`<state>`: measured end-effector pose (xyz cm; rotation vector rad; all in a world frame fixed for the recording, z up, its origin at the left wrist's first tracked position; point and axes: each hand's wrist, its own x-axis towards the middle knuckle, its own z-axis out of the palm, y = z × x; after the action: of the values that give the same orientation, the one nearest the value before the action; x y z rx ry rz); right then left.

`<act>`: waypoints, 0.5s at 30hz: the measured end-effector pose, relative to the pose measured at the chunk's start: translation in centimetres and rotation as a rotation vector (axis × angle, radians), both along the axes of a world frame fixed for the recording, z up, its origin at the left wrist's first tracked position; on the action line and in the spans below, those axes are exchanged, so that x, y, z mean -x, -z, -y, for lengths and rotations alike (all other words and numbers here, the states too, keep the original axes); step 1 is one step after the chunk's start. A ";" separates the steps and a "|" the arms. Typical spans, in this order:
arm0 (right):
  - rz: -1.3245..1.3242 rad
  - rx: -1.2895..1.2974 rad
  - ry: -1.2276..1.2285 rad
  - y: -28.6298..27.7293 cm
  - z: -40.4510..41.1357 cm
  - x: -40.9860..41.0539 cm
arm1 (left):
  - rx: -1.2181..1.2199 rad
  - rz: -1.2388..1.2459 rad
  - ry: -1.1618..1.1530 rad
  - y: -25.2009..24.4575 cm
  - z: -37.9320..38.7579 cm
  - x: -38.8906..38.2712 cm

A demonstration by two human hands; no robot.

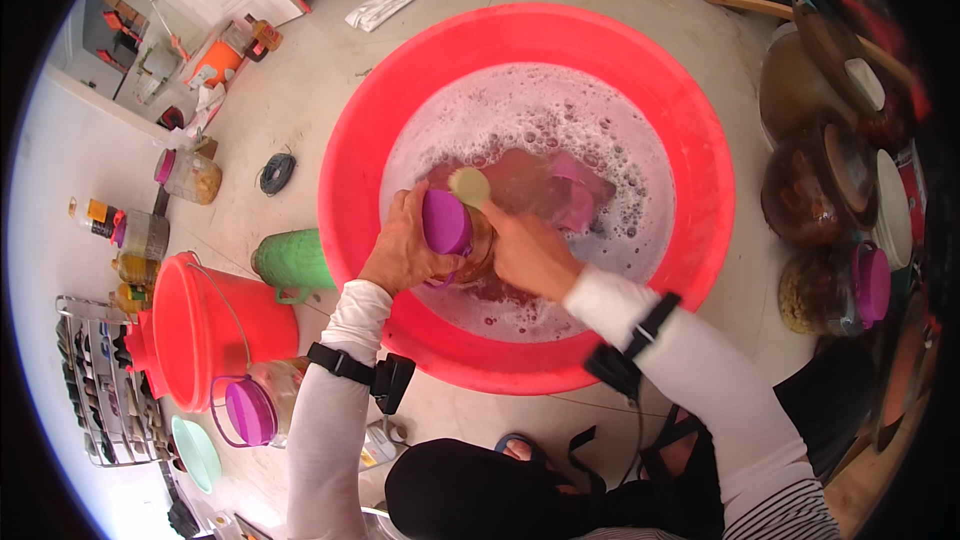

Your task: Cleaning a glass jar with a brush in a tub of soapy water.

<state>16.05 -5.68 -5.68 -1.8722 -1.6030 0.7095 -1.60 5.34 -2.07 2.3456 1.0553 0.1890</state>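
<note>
A clear jar (477,259) with a purple lid (445,222) is held over soapy water in a large red plastic basin (525,30). My left hand (405,244) grips the jar around its lidded end. In my right hand (529,249) is a pale yellow-green scrub brush (470,187), its head close to the far side of the lid. Most of the brush handle is hidden by the hand. A purple cloth-like thing (576,195) lies partly under the cloudy water, with white suds (525,101) around it.
Left of the basin are a green cylindrical container (294,259), a red bucket (225,330) and another purple-lidded jar (255,409). Brown glazed pots (802,195) and a purple-lidded jar of pale contents (821,292) line the right. A coil of dark wire (277,174) lies on the floor.
</note>
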 end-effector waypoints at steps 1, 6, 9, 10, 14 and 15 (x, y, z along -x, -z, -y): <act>0.061 0.001 -0.028 -0.3 -1.2 -0.2 | -0.005 0.006 0.007 0.0 0.0 -0.3; 0.012 0.128 -0.143 -2.0 4.3 -0.8 | 0.020 -0.001 0.033 -0.6 0.1 0.9; 0.117 0.069 -0.167 -1.3 3.7 -1.6 | -0.003 -0.005 0.069 -0.6 0.5 0.9; 0.179 -0.057 -0.134 -0.4 1.3 -2.3 | -0.005 0.006 0.110 0.1 -0.2 0.4; 0.184 -0.119 -0.275 -1.0 -5.3 -3.1 | -0.006 -0.053 0.168 -0.5 -0.5 0.0; 0.306 -0.044 -0.310 -1.3 -6.3 -3.0 | -0.011 -0.061 0.157 -0.8 -0.5 0.5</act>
<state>19.05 0.59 -4.38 -1.7851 -2.1168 0.5236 -2.09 5.84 -1.23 2.4445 0.8946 0.0648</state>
